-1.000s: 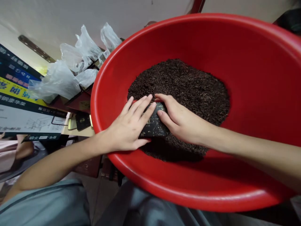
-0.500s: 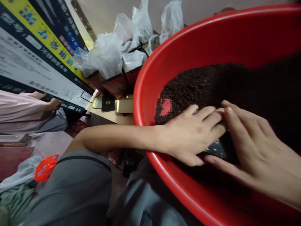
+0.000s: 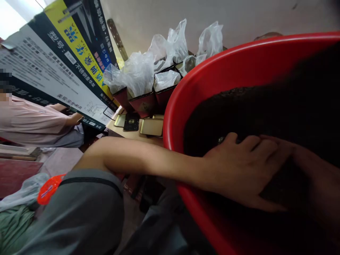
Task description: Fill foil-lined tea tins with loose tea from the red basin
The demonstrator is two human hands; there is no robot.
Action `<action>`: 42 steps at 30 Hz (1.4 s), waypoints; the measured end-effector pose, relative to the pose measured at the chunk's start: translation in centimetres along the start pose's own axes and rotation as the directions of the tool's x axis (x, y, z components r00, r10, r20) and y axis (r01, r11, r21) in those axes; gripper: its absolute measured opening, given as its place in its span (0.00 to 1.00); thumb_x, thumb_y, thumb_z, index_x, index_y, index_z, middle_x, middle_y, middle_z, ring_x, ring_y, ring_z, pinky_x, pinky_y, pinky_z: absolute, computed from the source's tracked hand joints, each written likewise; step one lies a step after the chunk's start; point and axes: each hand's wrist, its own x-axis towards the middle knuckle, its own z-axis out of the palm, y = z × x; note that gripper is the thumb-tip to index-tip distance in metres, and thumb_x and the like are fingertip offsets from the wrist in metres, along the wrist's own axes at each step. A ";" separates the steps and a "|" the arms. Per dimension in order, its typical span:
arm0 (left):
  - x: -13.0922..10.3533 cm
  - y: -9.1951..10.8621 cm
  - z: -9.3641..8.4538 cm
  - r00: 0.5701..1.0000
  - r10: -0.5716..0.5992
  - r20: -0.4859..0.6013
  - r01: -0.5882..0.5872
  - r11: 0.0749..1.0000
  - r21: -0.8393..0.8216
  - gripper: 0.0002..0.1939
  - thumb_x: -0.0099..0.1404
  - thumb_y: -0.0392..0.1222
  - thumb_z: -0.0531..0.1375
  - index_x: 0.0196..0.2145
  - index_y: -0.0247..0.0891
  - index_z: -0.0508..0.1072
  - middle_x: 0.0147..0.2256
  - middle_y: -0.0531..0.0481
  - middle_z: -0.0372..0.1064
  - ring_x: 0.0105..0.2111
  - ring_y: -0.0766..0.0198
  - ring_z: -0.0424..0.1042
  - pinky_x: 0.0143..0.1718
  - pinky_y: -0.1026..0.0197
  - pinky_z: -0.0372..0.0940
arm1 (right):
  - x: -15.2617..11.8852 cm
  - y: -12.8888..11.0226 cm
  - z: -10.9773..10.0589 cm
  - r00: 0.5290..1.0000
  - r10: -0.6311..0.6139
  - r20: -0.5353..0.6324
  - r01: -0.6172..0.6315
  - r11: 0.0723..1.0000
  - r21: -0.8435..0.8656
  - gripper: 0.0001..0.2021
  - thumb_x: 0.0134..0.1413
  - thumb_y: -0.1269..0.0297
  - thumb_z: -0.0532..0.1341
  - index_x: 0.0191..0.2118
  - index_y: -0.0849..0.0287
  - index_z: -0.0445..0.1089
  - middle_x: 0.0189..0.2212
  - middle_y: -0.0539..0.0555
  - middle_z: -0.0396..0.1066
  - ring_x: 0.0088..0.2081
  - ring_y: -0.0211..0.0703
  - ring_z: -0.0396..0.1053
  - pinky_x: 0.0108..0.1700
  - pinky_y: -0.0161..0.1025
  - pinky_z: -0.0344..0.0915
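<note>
A large red tub [image 3: 172, 106] fills the right side, holding dark, loose, dry leaf-like material [image 3: 236, 97] that is mostly lost in shadow. My left hand [image 3: 247, 170] reaches over the rim, fingers bent across a black tin [image 3: 281, 184]. Against its far side rests my right hand [image 3: 313, 177], dim in the shade, its fingertips close to those of my left. Much of the tin is covered by the hands and darkness, so its tilt and contents cannot be made out.
Left of the tub, dark red boxes [image 3: 143, 104] lined with clear plastic bags [image 3: 139, 72] stand on a table. Shallow tin lids [image 3: 151, 126] and a black lid [image 3: 131, 122] lie before them. A big printed carton [image 3: 66, 71] leans behind; a person [image 3: 34, 120] sits at far left.
The view has shifted, so the scene sits lower and farther right. Both hands have gone deeper into the tub with the tin, and shadow now covers most of the leaves.
</note>
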 end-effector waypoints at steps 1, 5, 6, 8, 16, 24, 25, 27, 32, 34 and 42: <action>0.0 -0.1 0.1 1.000 -0.001 0.003 0.001 1.000 -0.011 0.49 0.63 0.72 0.51 0.68 0.31 0.57 0.62 0.49 0.64 0.56 0.57 0.65 0.49 0.56 0.65 | 0.0 -0.5 0.1 0.996 0.085 -0.011 -0.083 0.990 0.118 0.19 0.66 0.49 0.50 0.56 0.30 0.72 0.56 0.52 0.73 0.61 0.59 0.67 0.59 0.56 0.67; 0.0 -0.5 0.6 0.996 0.076 -0.045 -0.081 0.989 -0.121 0.45 0.65 0.62 0.58 0.67 0.23 0.58 0.62 0.34 0.63 0.54 0.50 0.65 0.47 0.50 0.65 | 0.3 -1.4 0.7 0.980 0.199 0.006 -0.188 0.916 0.355 0.17 0.63 0.51 0.57 0.53 0.38 0.77 0.61 0.51 0.69 0.66 0.57 0.60 0.66 0.52 0.59; 0.0 -0.6 0.8 0.995 0.082 -0.048 -0.088 0.988 -0.128 0.45 0.65 0.60 0.59 0.67 0.22 0.57 0.62 0.32 0.62 0.55 0.49 0.64 0.47 0.49 0.64 | 0.4 -1.3 1.0 0.985 0.173 -0.007 -0.158 0.912 0.377 0.18 0.62 0.50 0.57 0.54 0.41 0.76 0.62 0.51 0.69 0.66 0.57 0.60 0.68 0.52 0.57; 0.0 -0.6 0.9 0.997 0.072 -0.043 -0.077 0.989 -0.127 0.46 0.65 0.61 0.58 0.68 0.22 0.55 0.64 0.30 0.59 0.56 0.46 0.62 0.49 0.47 0.62 | 0.7 -1.1 1.4 0.991 0.125 -0.046 -0.094 0.900 0.427 0.21 0.59 0.48 0.58 0.54 0.45 0.76 0.61 0.51 0.69 0.66 0.56 0.60 0.70 0.53 0.53; -0.3 0.7 0.9 0.998 0.032 -0.052 -0.036 0.997 -0.069 0.48 0.67 0.71 0.48 0.65 0.23 0.59 0.61 0.30 0.61 0.55 0.45 0.62 0.51 0.48 0.57 | 1.2 -1.1 1.5 0.993 0.096 -0.075 -0.051 0.887 0.460 0.19 0.59 0.51 0.54 0.45 0.51 0.77 0.53 0.50 0.76 0.59 0.51 0.68 0.68 0.50 0.56; 0.2 -0.3 1.4 0.999 0.039 0.005 -0.037 0.982 -0.184 0.50 0.58 0.60 0.64 0.66 0.23 0.54 0.61 0.30 0.61 0.56 0.43 0.62 0.54 0.45 0.57 | 2.3 0.6 2.1 0.998 0.017 0.060 -0.047 0.830 0.556 0.22 0.64 0.47 0.50 0.51 0.53 0.72 0.57 0.53 0.72 0.60 0.51 0.66 0.68 0.53 0.55; 0.2 -0.7 1.3 0.999 0.043 0.001 -0.042 0.974 -0.225 0.51 0.55 0.58 0.66 0.66 0.24 0.54 0.60 0.30 0.62 0.56 0.44 0.63 0.54 0.46 0.58 | 2.5 1.0 1.5 0.989 -0.056 0.133 -0.024 0.844 0.536 0.25 0.65 0.44 0.48 0.57 0.52 0.68 0.61 0.54 0.68 0.63 0.51 0.63 0.68 0.55 0.54; 0.0 -1.9 0.6 0.999 0.036 -0.036 -0.045 0.950 -0.308 0.53 0.51 0.55 0.69 0.66 0.26 0.55 0.57 0.32 0.64 0.54 0.43 0.64 0.53 0.45 0.61 | 2.7 1.5 0.2 0.919 -0.281 0.277 0.137 0.886 0.444 0.37 0.64 0.36 0.49 0.69 0.53 0.53 0.69 0.59 0.55 0.69 0.54 0.54 0.69 0.59 0.51; -2.3 -4.3 -3.5 0.966 0.001 -0.258 -0.101 0.921 -0.375 0.56 0.52 0.55 0.70 0.70 0.33 0.49 0.57 0.32 0.60 0.57 0.42 0.64 0.56 0.41 0.63 | 1.8 0.2 -2.2 0.675 -0.679 0.289 0.717 0.697 -0.035 0.66 0.48 0.37 0.68 0.74 0.62 0.23 0.71 0.75 0.41 0.71 0.71 0.44 0.67 0.73 0.44; -3.0 -4.3 -5.4 0.926 0.058 -0.373 -0.183 0.934 -0.308 0.58 0.52 0.53 0.69 0.72 0.36 0.46 0.57 0.33 0.60 0.57 0.42 0.64 0.56 0.41 0.65 | 1.5 -1.0 -2.8 0.626 -0.763 0.162 0.779 0.604 -0.169 0.64 0.50 0.45 0.69 0.74 0.60 0.20 0.68 0.74 0.49 0.68 0.70 0.51 0.66 0.73 0.48; 0.5 -2.5 -12.2 0.757 0.104 -0.645 -0.234 0.965 -0.119 0.58 0.49 0.53 0.72 0.71 0.36 0.53 0.56 0.35 0.64 0.56 0.42 0.67 0.57 0.41 0.67 | -0.5 -4.4 -6.8 0.457 -0.837 -0.300 0.646 0.544 -0.535 0.54 0.57 0.60 0.66 0.75 0.54 0.24 0.68 0.69 0.47 0.69 0.64 0.50 0.69 0.71 0.45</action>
